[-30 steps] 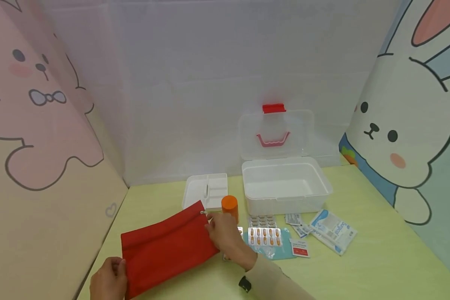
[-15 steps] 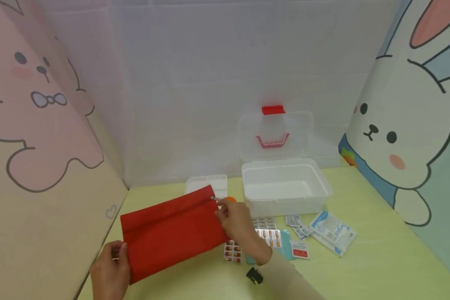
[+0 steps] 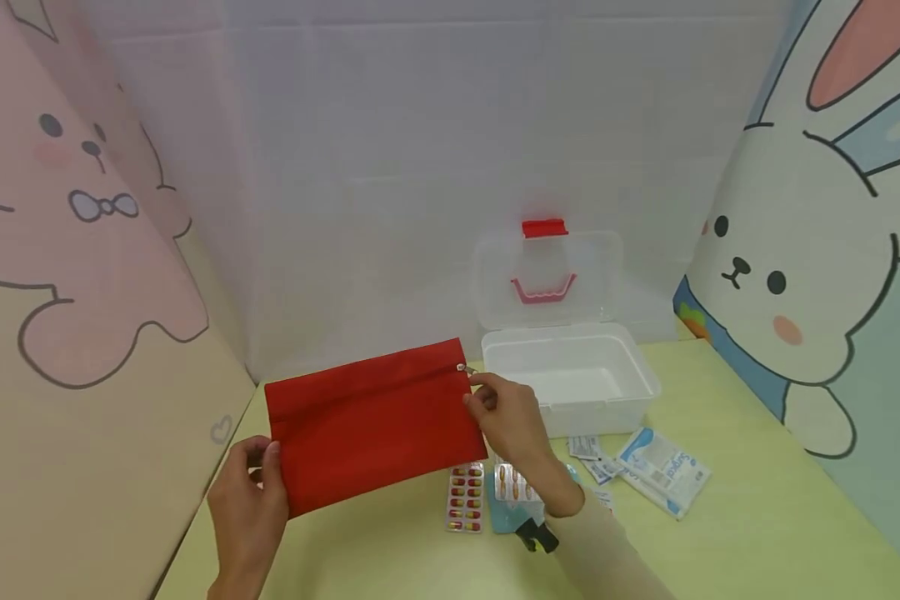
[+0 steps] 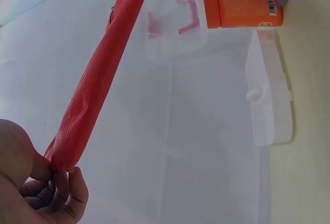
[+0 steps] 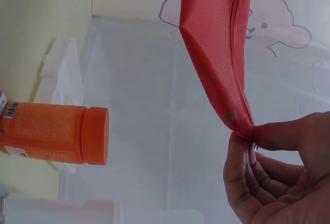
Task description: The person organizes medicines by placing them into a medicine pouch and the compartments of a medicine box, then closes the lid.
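A red zippered pouch [image 3: 375,425] is held up over the table, tilted with its right end higher. My left hand [image 3: 251,492] pinches its left edge between thumb and fingers. At the right edge, just below the metal zipper pull [image 3: 465,368], my right hand [image 3: 512,421] pinches the fabric. In the right wrist view the zipper runs along the pouch [image 5: 216,43] to the corner gripped by thumb and forefinger. Behind it, an orange bottle [image 4: 247,10] and a white divided tray [image 4: 268,90] show in the left wrist view; the pouch hides both in the head view.
An open white box [image 3: 570,375] with a clear raised lid [image 3: 547,258] stands at the back. Capsule blister packs [image 3: 465,500], a blue packet [image 3: 502,517], small sachets [image 3: 585,448] and a surgical packet [image 3: 663,471] lie in front of it. A printed wall stands on each side.
Both hands have lifted the red pouch upward and to the right, off the lower left of the table. It now covers the tray and orange bottle in the head view.
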### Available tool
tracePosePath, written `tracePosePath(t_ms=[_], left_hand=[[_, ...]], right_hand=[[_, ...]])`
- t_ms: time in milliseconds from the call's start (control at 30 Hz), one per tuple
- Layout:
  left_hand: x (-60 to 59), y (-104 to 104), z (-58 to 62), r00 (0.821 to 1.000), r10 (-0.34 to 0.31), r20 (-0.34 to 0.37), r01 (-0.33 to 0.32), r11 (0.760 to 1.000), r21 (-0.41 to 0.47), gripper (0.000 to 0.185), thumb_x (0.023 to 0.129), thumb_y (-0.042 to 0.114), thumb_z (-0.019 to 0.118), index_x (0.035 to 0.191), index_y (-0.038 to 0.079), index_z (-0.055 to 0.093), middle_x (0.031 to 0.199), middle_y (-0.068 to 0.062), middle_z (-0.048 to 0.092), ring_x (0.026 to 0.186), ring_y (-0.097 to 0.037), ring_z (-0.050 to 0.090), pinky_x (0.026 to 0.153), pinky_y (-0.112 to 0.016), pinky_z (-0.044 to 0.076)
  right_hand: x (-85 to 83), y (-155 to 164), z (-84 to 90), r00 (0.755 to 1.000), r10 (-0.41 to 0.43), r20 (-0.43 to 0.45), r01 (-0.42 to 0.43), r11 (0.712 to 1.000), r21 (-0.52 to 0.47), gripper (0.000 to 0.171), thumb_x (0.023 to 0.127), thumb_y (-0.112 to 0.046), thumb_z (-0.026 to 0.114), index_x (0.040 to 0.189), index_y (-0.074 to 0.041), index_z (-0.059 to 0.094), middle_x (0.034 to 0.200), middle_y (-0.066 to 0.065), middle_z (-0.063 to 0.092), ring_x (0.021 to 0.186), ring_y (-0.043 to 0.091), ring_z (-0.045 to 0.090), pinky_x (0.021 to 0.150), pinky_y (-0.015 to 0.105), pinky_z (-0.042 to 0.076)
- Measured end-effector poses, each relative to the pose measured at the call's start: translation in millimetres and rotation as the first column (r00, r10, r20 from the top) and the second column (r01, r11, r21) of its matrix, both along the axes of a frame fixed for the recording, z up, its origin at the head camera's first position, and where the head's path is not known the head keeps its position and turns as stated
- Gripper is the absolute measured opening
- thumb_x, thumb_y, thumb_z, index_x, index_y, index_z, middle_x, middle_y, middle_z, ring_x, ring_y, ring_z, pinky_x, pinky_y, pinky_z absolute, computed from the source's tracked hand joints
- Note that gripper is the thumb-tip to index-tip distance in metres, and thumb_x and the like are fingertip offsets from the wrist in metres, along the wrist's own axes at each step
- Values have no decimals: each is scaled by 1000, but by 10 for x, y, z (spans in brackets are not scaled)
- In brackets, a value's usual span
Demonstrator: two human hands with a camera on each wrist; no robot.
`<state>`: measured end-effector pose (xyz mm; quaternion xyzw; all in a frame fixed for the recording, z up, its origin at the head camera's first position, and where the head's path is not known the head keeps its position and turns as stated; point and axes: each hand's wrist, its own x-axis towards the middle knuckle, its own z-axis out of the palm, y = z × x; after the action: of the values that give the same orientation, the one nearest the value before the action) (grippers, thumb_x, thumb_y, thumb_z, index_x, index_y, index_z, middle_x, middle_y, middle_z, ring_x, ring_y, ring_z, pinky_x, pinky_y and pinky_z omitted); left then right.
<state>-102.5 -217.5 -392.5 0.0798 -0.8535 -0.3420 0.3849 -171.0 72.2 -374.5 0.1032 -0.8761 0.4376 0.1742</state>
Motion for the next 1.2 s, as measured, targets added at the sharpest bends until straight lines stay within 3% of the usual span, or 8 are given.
tracePosePath(t_ms=[100,400,667,867,1067,1200], left_hand=[[-60,70,41,997,-48,-66,48,999,3,11,92,1,62,101,-5,60,89,-16,66,81,19,42,70,4,36],[-156,304,107,982,-116,-147,121,992,25,12,93,1,61,102,-7,60,91,-17,67,85,10,47,75,4,38],[-233,470,65,958,-183,-220,200,978,57,11,93,0,60,102,-7,59,91,-15,66,86,2,53,76,1,43],[-269,613,4,937,-223,-269,252,965,79,12,94,0,59,102,-8,57,91,-16,64,87,3,54,77,-2,46],[-310,696,-5,918,-249,-308,290,952,96,11,94,1,59,103,-7,57,91,-15,64,88,-1,54,76,-4,48],[-344,736,-38,917,-269,-294,315,942,120,13,95,2,58,104,-7,57,94,-15,65,89,0,56,75,-6,50]], right_hand=[[-8,78,31,1000,-16,0,16,1000,-20,23,91,-16,67,111,-3,70,81,6,71,69,15,64,67,32,59],[-35,252,60,998,-43,-45,39,996,-82,23,94,-19,65,110,-3,70,84,9,72,74,19,66,68,34,60],[-36,414,71,994,-69,-79,55,984,-169,22,99,-20,56,110,-3,66,94,13,74,80,25,69,69,34,59],[-7,514,102,994,-66,-88,46,975,-216,25,103,-23,48,109,-2,57,80,19,70,70,31,67,58,30,55],[-4,573,97,987,-101,-123,72,973,-217,27,104,-21,46,109,1,60,87,19,68,74,31,62,62,28,52],[2,597,82,973,-149,-177,109,970,-219,26,103,-20,46,106,1,60,80,17,63,71,26,57,60,26,48]])
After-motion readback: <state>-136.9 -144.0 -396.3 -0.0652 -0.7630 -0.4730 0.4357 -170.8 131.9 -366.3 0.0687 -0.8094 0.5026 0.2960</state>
